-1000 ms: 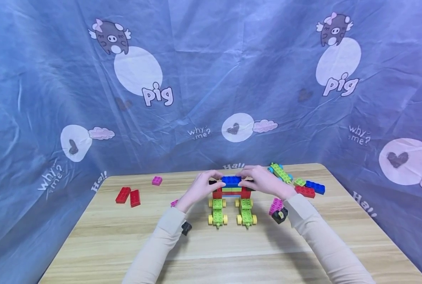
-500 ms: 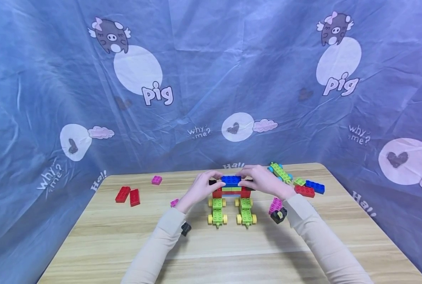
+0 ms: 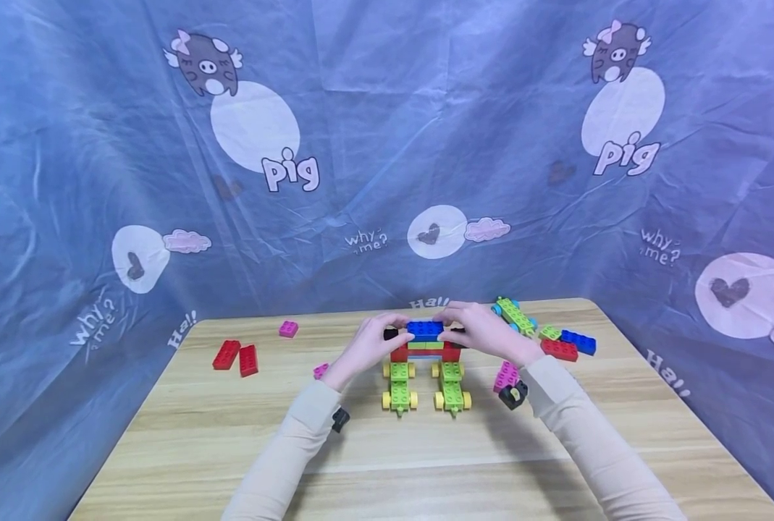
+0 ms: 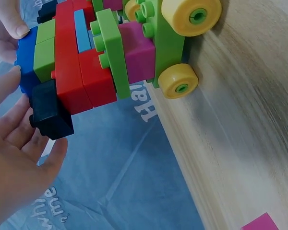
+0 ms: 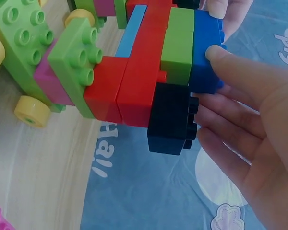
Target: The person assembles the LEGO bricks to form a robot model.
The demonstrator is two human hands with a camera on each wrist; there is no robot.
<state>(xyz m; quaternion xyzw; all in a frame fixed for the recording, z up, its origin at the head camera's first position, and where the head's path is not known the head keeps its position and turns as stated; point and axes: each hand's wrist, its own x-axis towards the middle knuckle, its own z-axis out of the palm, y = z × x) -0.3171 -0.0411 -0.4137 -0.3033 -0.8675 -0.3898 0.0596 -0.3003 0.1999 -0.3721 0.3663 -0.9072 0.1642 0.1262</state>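
Observation:
A blue brick point(image 3: 425, 331) tops a built-up brick structure in the middle of the table. My left hand point(image 3: 368, 344) pinches its left end, thumb on the near face and fingers behind. At the other end my right hand point(image 3: 481, 333) holds it the same way. Below the blue brick lie light green bricks point(image 5: 178, 43), flanked by a black brick point(image 4: 50, 110) on the left and another black brick point(image 5: 170, 120) on the right. Red bricks point(image 4: 69, 57) span beneath. Two green wheeled bases point(image 3: 399, 394) with yellow wheels carry everything, with magenta bricks point(image 4: 137, 52) between layers.
Two red bricks point(image 3: 237, 357) and a magenta brick point(image 3: 288, 329) lie at left. To the right are a green car base point(image 3: 515, 316) with blue wheels, a blue brick point(image 3: 578, 342), a red brick point(image 3: 559, 350) and a magenta brick point(image 3: 506, 376). A printed blue cloth point(image 3: 387, 166) hangs behind.

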